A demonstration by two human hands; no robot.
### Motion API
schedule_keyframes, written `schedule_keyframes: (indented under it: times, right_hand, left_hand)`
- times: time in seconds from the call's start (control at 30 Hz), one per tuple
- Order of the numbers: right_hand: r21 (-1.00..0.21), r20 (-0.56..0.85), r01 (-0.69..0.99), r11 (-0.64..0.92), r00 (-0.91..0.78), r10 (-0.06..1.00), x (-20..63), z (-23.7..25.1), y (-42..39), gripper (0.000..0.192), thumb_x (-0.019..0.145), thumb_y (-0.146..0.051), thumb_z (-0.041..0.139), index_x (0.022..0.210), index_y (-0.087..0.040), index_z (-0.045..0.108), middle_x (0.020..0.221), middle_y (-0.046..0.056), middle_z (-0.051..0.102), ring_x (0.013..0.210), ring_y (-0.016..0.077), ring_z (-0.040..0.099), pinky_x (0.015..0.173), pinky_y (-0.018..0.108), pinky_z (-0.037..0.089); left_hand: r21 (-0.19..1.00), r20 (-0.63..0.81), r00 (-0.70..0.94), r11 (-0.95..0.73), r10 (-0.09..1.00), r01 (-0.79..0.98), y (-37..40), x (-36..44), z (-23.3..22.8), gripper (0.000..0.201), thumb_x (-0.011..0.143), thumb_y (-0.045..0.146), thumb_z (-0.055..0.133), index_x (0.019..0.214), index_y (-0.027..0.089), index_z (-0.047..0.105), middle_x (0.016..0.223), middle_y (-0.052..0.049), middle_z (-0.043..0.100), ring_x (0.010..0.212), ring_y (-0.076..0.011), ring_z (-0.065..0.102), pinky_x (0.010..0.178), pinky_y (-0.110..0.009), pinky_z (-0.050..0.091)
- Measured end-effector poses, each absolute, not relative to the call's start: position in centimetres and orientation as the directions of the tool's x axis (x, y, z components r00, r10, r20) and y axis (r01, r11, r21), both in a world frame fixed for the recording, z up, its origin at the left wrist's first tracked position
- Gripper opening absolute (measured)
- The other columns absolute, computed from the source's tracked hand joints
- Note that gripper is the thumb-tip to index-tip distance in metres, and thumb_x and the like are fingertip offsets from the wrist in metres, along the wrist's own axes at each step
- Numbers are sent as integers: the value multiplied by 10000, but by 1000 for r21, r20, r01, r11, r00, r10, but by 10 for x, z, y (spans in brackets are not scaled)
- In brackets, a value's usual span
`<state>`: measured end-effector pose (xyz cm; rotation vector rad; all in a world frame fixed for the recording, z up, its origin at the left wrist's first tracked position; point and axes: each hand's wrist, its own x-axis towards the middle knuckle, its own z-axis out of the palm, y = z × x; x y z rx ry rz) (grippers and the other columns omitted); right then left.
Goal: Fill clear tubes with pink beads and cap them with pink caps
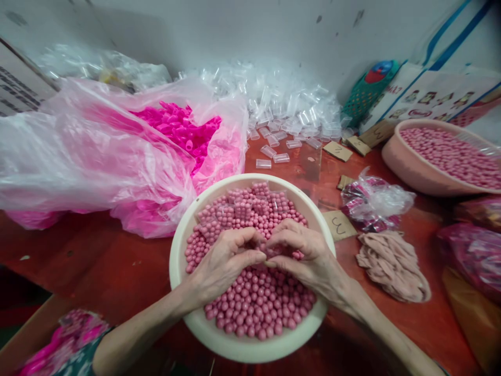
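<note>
My left hand [230, 256] and my right hand [305, 253] meet over a cream bowl [180, 292], thumb tips close together and fingers curled. Between them shows part of a small see-through plastic case [274, 251], pinched in my right hand. The left fingers are closed at its near side, and whatever they grip is hidden. Below lie many loose round pink beads [258, 308]. Toward the bowl's far side, several clear cases filled with pink beads [242, 210] rest on the loose ones.
Left of the bowl, a plastic bag [97, 156] holds bright pink pieces [180, 125]. Empty clear cases [289, 109] are heaped by the wall. To the right are numbered cardboard pieces [340, 224], a knotted bag [376, 201], a crumpled cloth [393, 266] and a pink basin [407, 164] of beads.
</note>
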<state>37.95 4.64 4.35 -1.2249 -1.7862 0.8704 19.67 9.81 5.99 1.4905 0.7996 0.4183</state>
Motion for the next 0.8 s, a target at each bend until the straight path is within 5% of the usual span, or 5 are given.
schedule_keyframes:
  times: [0.17, 0.23, 0.3, 0.4, 0.8]
  right_hand:
    - [-851, 115, 482, 209, -218, 969, 395, 41, 44, 119, 809, -246, 652, 740, -170, 592, 724, 1, 590, 675, 129, 548, 627, 252, 435]
    - [-812, 112, 538, 227, -238, 965, 400, 44, 43, 72, 813, -239, 646, 849, -177, 635, 856, 35, 638, 792, 158, 591, 711, 274, 466]
    - [-789, 163, 560, 253, -205, 965, 399, 46, 43, 227, 815, -227, 643, 1038, -190, 622, 1016, 65, 639, 934, 188, 594, 812, 307, 473]
    - [-818, 246, 487, 307, -186, 951, 389, 48, 44, 306, 843, -193, 603, 1148, -211, 588, 1041, 63, 645, 965, 182, 597, 841, 312, 479]
    - [-961, 136, 207, 186, -235, 963, 383, 51, 49, 92, 784, -188, 678, 875, -183, 669, 813, -9, 693, 753, 114, 636, 710, 209, 488]
  left_hand:
    - [943, -318, 661, 295, 680, 150, 100, 194, 59, 48, 826, 130, 551, 851, 122, 591, 749, -6, 626, 735, -137, 617, 742, -270, 486]
    - [911, -357, 661, 402, 660, 90, 101, 194, 58, 51, 820, 148, 574, 866, 127, 576, 757, -7, 634, 736, -144, 632, 768, -299, 499]
    - [882, -372, 677, 470, 635, 44, 101, 195, 57, 76, 806, 145, 594, 878, 132, 574, 785, -8, 635, 756, -144, 633, 793, -313, 500]
    - [858, -370, 695, 513, 617, 1, 101, 195, 55, 74, 797, 104, 591, 865, 132, 578, 821, -9, 622, 795, -136, 619, 825, -311, 490]
    - [867, -339, 740, 499, 581, 6, 102, 191, 54, 152, 759, 44, 599, 884, 128, 614, 814, -3, 635, 785, -121, 612, 769, -239, 478]
